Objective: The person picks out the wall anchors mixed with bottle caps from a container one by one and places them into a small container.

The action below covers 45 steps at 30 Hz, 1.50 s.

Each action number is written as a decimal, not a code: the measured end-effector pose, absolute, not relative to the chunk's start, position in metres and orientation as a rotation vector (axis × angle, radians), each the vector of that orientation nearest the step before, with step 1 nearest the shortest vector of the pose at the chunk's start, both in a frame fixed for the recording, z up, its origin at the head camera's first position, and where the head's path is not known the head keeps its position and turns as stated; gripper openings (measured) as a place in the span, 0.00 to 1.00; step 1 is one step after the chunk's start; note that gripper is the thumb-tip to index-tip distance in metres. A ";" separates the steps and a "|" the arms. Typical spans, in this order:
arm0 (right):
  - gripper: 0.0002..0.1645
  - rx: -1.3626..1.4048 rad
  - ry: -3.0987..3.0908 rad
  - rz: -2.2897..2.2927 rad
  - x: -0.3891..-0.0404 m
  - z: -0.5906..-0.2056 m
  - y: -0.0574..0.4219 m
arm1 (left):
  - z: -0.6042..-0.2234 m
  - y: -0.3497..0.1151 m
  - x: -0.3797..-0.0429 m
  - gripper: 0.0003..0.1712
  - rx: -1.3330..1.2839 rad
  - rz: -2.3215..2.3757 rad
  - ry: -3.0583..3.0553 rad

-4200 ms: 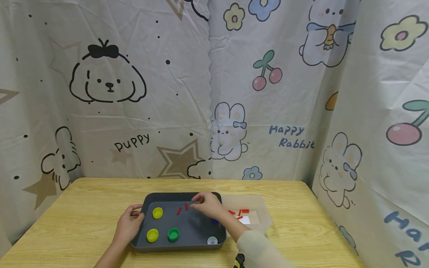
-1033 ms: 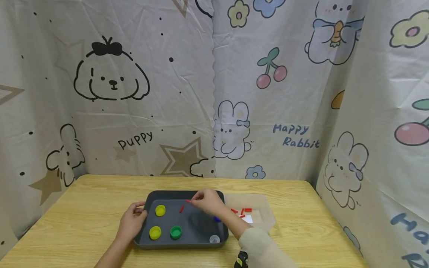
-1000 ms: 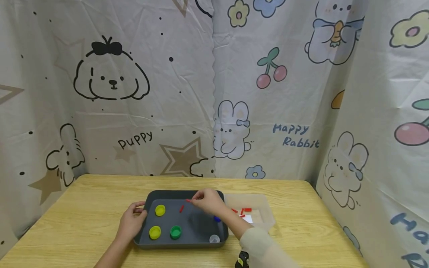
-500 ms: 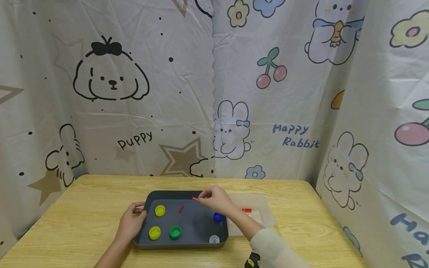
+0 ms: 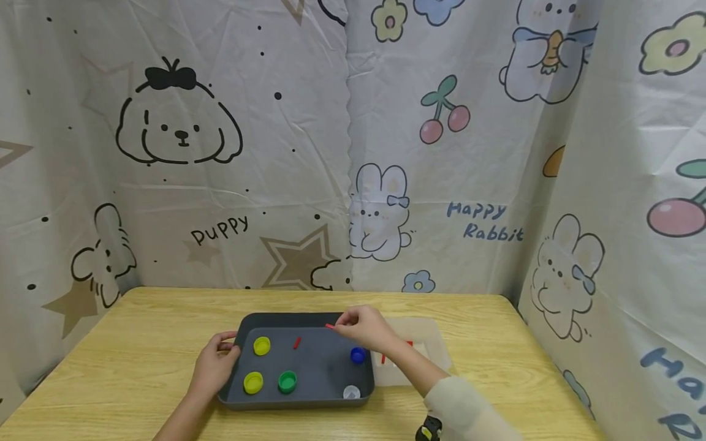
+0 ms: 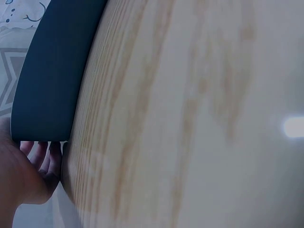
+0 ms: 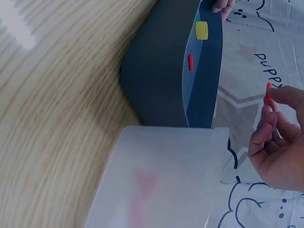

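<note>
Between thumb and forefinger, my right hand pinches a small red stick above the back right part of a dark grey tray. The right wrist view shows the stick poking out past the fingertips, raised over the tray's rim. My left hand grips the tray's left wall, its fingers along the outside. Another red stick lies on the tray floor towards the back. Also in the tray are two yellow cups, a green cup, a blue cup and a clear one.
A translucent plastic box stands against the tray's right side. Several red sticks lie in it, partly hidden by my right forearm. The wooden table ends at a printed curtain behind and at the right.
Two red sticks lay in the tray earlier; one is now in my right hand. That hand has moved right with it, uncovering the blue cup. My left hand stays at the tray.
</note>
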State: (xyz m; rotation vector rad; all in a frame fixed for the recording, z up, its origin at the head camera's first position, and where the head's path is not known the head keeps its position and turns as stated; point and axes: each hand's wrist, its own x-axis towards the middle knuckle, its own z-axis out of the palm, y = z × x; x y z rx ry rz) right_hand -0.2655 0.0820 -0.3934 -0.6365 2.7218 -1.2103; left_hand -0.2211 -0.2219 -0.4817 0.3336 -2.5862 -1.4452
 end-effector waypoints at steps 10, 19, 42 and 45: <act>0.07 -0.647 2.733 -1.204 -0.263 -0.388 0.099 | -0.482 -0.222 -0.222 0.23 0.337 -1.437 -2.587; 0.06 -0.617 2.758 -1.187 -0.262 -0.384 0.115 | -0.482 -0.221 -0.221 0.23 0.346 -1.442 -2.580; 0.06 -0.487 2.763 -1.230 -0.259 -0.392 0.153 | -0.481 -0.222 -0.223 0.23 0.354 -1.420 -2.603; 0.05 -0.454 2.778 -1.210 -0.259 -0.394 0.157 | -0.481 -0.221 -0.223 0.23 0.357 -1.423 -2.601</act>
